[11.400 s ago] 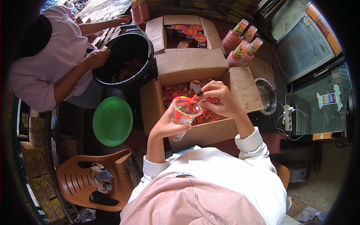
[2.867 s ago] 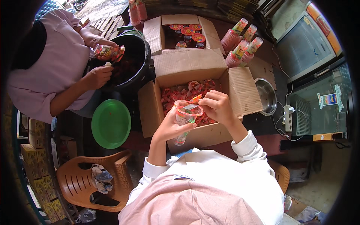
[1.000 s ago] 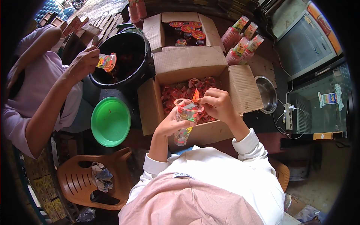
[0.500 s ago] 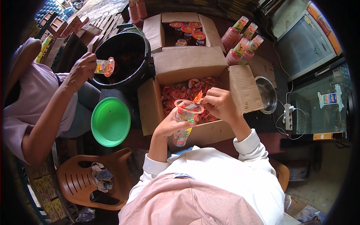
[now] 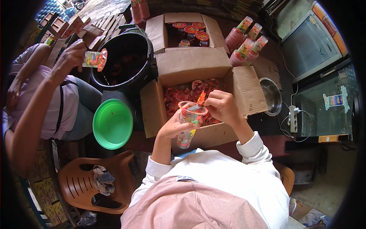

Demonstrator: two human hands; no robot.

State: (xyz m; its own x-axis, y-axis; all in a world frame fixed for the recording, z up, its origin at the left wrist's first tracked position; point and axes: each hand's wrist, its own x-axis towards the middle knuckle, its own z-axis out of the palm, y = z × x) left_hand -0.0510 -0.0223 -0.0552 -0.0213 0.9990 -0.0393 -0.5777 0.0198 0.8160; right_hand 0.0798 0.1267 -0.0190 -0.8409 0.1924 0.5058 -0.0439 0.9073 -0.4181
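Observation:
My left hand (image 5: 171,126) is closed around a clear plastic cup (image 5: 186,138) with coloured printing and a red-edged rim. My right hand (image 5: 221,107) pinches an orange-red piece of lid (image 5: 201,97) at the cup's top, on its right side. Behind both hands, an open cardboard box (image 5: 249,89) holds a pile of red lid scraps (image 5: 185,91). At the left, a co-worker's hand (image 5: 72,57) holds a printed cup (image 5: 93,59) on its side at the rim of a black bucket (image 5: 148,68).
A green basin (image 5: 112,124), brown chair (image 5: 72,179) and steel bowl (image 5: 272,97) stand around me. A second box (image 5: 154,30) holds lidded cups; stacks of pink cups (image 5: 234,40) stand beside it. A power strip with cables (image 5: 292,120) lies by glass cases (image 5: 324,107) at right.
The co-worker's arm and cup have shifted up and left over the last second. My hands stay at the cup; the lid piece stood more upright a second ago.

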